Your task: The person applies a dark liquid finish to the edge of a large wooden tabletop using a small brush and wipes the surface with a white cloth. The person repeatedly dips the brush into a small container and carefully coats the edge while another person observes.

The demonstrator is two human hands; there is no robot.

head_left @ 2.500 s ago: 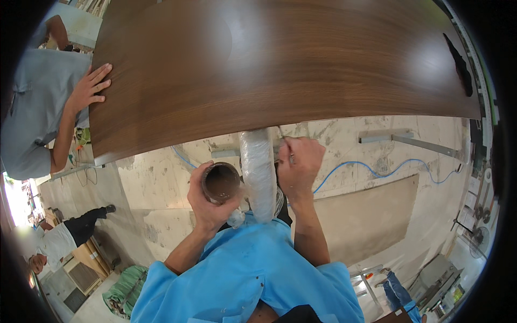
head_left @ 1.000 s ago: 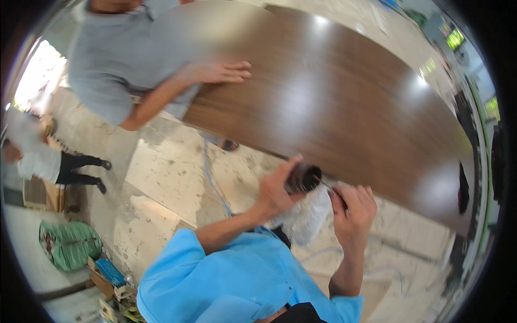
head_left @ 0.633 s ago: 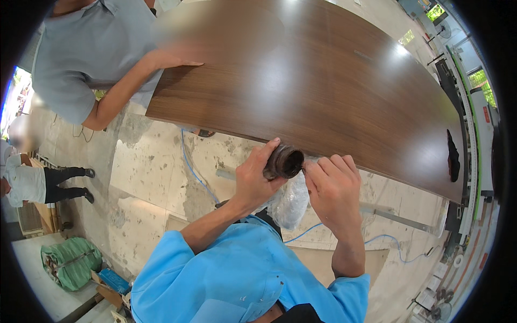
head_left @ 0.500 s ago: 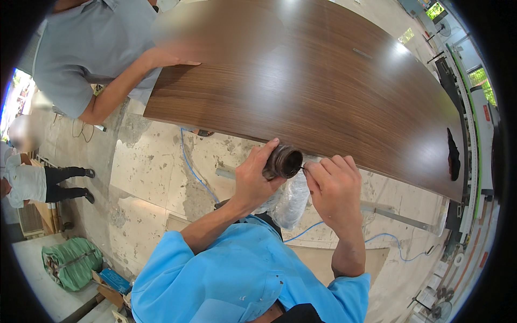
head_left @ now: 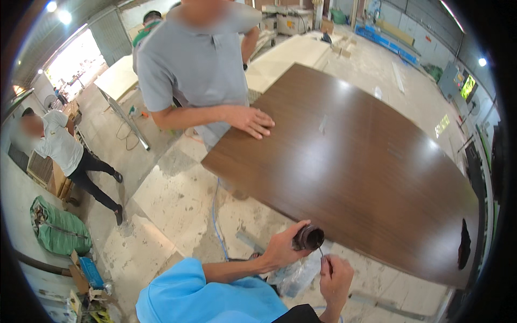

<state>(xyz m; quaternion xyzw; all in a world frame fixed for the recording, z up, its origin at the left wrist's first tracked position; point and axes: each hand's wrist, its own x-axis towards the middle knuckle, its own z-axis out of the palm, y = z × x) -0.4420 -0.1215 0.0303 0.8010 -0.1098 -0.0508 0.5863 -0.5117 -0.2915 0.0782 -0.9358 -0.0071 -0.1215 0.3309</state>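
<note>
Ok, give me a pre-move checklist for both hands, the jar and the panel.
1. Left hand gripping the jar: ok, fingers wrapped around it.
2. Right hand holding the thin tool: ok, pinched near the jar's mouth.
3. Amount left in the jar: cannot tell, its inside is dark.
4. Co-worker's hand off the panel: not ok, it rests on top.
5. Panel top bare: not ok, a dark object lies toward its right end.

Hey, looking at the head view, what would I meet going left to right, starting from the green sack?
Green sack, co-worker's grey shirt, left hand holding the dark cup, right hand pinching a thin stick, black item on the brown board.
</note>
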